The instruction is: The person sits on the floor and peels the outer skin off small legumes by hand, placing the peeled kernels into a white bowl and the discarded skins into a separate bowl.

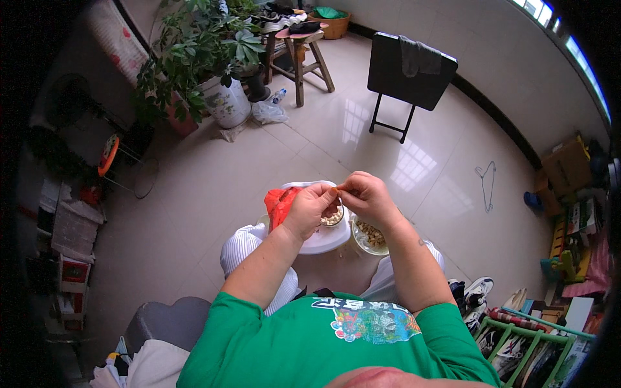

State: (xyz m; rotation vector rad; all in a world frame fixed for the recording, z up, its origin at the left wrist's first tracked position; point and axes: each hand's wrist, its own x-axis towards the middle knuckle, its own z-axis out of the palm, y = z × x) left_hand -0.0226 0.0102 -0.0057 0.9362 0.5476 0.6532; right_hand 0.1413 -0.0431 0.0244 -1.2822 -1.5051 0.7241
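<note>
My left hand (312, 208) and my right hand (366, 196) meet fingertip to fingertip above a white plastic stool (315, 244). Both are closed in a pinch. Whatever sits between the fingers is small and mostly hidden; I cannot make out what it is. Under my hands, on the stool, stands a small bowl with pale pieces (332, 218), partly covered by my left hand. A red plastic bag (278, 204) lies on the stool beside my left wrist. Below my right wrist, a clear basin (356, 240) holds brownish scraps, its far side hidden by my forearm.
A potted plant (226, 107) and a wooden stool (299, 64) stand ahead to the left. A folding table (411, 74) with a grey cloth stands ahead. To the right, a wire hanger (488, 187) lies on the tiles. A green shoe rack (524, 349) is at the near right.
</note>
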